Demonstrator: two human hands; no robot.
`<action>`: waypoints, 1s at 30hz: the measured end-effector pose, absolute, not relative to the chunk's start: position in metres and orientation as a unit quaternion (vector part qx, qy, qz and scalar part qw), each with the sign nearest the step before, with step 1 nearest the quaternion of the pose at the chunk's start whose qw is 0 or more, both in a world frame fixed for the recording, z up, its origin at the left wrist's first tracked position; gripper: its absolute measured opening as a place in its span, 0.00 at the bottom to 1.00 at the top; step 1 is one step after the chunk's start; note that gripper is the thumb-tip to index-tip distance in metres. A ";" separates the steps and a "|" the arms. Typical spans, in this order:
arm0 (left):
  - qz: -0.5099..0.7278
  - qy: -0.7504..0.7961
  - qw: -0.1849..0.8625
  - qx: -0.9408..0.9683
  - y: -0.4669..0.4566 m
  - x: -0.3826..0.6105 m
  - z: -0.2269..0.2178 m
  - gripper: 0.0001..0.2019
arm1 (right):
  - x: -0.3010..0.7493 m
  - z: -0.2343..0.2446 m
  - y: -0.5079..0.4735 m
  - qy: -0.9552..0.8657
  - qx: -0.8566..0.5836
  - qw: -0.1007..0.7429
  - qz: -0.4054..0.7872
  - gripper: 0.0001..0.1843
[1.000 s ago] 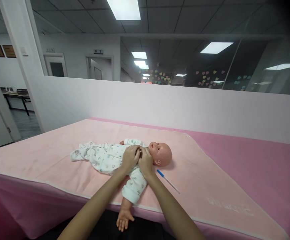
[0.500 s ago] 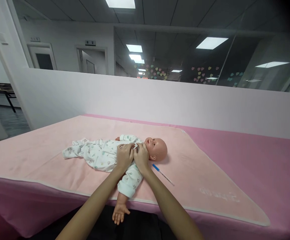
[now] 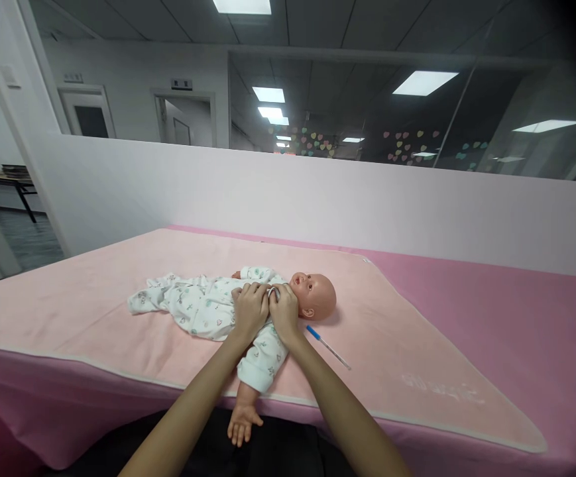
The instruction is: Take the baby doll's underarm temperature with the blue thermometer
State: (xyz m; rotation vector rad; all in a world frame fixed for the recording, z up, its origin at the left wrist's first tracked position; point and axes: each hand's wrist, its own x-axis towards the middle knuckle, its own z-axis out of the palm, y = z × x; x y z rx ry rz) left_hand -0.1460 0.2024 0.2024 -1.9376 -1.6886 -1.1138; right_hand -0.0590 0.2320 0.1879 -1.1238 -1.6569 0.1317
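Observation:
A baby doll lies on its back, head to the right, dressed in a white printed romper. Over its chest, my left hand has its fingers closed on the romper's front. Just beside it, below the doll's chin, my right hand pinches the same cloth near the neckline. A small white fold shows between my fingertips; its exact form is hidden by them. The doll's near arm comes out below my wrists, its hand past the bed's front edge. To the right of my right wrist lies a blue-capped glass thermometer.
A light pink mat covers much of the darker pink bed surface. Behind it rises a white half wall with glass above. A side table stands far off at the left.
My fingers have shifted slightly at the neckline, and the white fold between them looks different. The whole scene sits a little further right in view. The doll and thermometer stay in place.

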 end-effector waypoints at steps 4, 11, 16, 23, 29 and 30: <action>-0.387 -0.591 0.174 -0.686 0.201 -0.145 0.203 0.14 | -0.058 0.187 0.233 -0.698 -0.460 0.546 0.057 0.12; -0.380 -0.595 0.174 -0.687 0.209 -0.148 0.198 0.12 | -0.059 0.186 0.235 -0.697 -0.456 0.546 0.088 0.13; -0.371 -0.607 0.180 -0.679 0.211 -0.147 0.196 0.11 | -0.060 0.187 0.233 -0.690 -0.460 0.550 0.101 0.14; -0.374 -0.600 0.193 -0.680 0.209 -0.148 0.196 0.11 | -0.058 0.187 0.233 -0.686 -0.456 0.558 0.101 0.13; -0.377 -0.593 0.193 -0.685 0.207 -0.148 0.196 0.11 | -0.057 0.187 0.234 -0.685 -0.455 0.559 0.109 0.13; -0.377 -0.592 0.192 -0.686 0.207 -0.147 0.196 0.11 | -0.057 0.187 0.234 -0.684 -0.455 0.560 0.110 0.13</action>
